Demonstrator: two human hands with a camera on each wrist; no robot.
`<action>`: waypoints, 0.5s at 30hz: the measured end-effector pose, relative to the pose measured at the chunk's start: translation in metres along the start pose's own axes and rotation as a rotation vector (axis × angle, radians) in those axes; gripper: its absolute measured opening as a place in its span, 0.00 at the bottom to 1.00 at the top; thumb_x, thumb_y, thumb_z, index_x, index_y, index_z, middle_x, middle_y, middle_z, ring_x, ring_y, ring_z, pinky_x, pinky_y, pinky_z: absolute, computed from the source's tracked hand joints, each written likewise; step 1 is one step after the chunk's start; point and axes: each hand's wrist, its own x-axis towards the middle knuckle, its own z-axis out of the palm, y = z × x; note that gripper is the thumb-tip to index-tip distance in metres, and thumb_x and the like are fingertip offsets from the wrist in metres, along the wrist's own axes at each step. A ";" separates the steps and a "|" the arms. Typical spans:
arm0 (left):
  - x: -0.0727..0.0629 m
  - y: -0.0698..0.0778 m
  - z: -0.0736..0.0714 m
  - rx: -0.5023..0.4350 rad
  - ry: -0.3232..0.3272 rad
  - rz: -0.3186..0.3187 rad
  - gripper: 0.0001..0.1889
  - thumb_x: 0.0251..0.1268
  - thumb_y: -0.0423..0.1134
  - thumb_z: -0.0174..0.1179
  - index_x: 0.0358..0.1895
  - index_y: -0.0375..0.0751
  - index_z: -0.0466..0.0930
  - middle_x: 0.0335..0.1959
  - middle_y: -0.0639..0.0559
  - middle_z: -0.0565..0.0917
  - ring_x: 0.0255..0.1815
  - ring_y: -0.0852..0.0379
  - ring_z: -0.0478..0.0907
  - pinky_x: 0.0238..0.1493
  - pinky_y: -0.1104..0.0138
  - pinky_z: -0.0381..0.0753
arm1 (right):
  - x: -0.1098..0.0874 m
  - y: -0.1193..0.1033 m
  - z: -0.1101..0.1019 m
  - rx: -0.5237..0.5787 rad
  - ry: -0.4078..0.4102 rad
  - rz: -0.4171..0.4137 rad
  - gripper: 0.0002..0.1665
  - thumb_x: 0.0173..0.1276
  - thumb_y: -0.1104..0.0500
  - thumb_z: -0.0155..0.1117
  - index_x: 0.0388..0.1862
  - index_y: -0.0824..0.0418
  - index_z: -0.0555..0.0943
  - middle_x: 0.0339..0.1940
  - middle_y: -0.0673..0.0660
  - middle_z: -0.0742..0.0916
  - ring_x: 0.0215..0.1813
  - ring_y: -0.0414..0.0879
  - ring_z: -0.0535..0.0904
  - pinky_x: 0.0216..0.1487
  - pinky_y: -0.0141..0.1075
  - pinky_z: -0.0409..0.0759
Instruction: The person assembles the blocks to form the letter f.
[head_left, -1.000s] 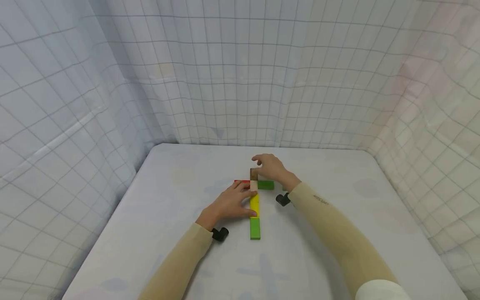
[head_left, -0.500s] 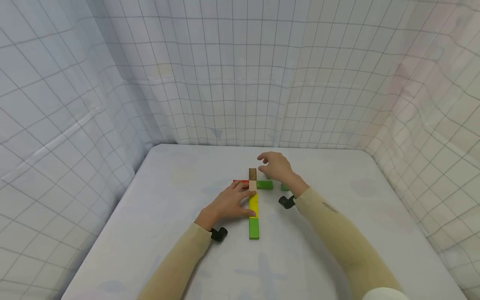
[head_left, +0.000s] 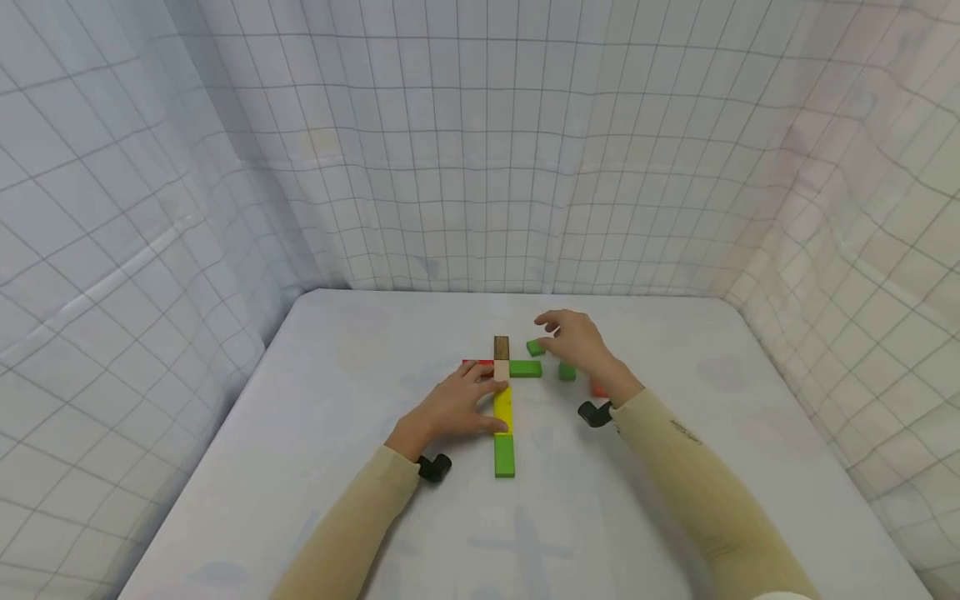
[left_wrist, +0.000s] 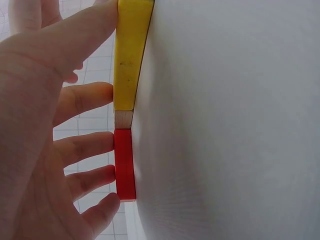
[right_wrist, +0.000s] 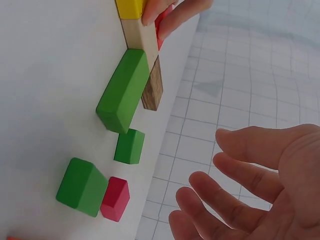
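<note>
A cross of wooden blocks lies on the table. The yellow block (head_left: 503,410) and light green block (head_left: 504,456) form its stem, a plain wood block (head_left: 502,372) its middle. Its arms are a red block (left_wrist: 125,165) and a green block (head_left: 526,368), with a dark brown block (head_left: 501,347) at the top. My left hand (head_left: 453,403) rests spread fingertips on the yellow and red blocks. Holding nothing, my right hand (head_left: 576,340) hovers with loosely bent fingers beside a small green block (head_left: 535,347), clear of the blocks in the right wrist view.
Right of the cross lie another green block (head_left: 567,372) and an orange-red block (head_left: 597,387) partly under the right wrist. A pinkish-red block (right_wrist: 116,199) shows in the right wrist view. Grid-patterned curtains (head_left: 450,167) surround the white table (head_left: 360,333).
My right hand has drawn away rightward from the brown block, uncovering it, the small green block and the orange-red block. My left hand stays on the cross.
</note>
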 end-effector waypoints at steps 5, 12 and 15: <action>0.000 -0.002 -0.001 0.009 -0.007 -0.011 0.43 0.56 0.74 0.61 0.73 0.59 0.71 0.76 0.48 0.62 0.75 0.42 0.58 0.70 0.48 0.65 | -0.005 0.010 -0.005 0.026 0.018 0.006 0.22 0.67 0.58 0.69 0.61 0.56 0.82 0.53 0.62 0.85 0.49 0.53 0.81 0.48 0.46 0.80; -0.001 -0.001 -0.002 -0.010 -0.022 -0.020 0.43 0.56 0.74 0.62 0.73 0.59 0.71 0.77 0.48 0.61 0.76 0.41 0.56 0.70 0.47 0.65 | -0.020 0.024 -0.011 0.047 0.014 0.029 0.23 0.68 0.58 0.69 0.62 0.58 0.82 0.55 0.62 0.84 0.53 0.54 0.79 0.51 0.49 0.79; -0.002 0.000 -0.002 -0.023 -0.027 -0.019 0.43 0.56 0.73 0.63 0.74 0.58 0.71 0.77 0.47 0.61 0.76 0.41 0.55 0.71 0.47 0.64 | -0.029 0.032 -0.014 0.046 0.013 0.037 0.24 0.68 0.59 0.68 0.63 0.59 0.81 0.55 0.64 0.84 0.54 0.57 0.78 0.53 0.50 0.78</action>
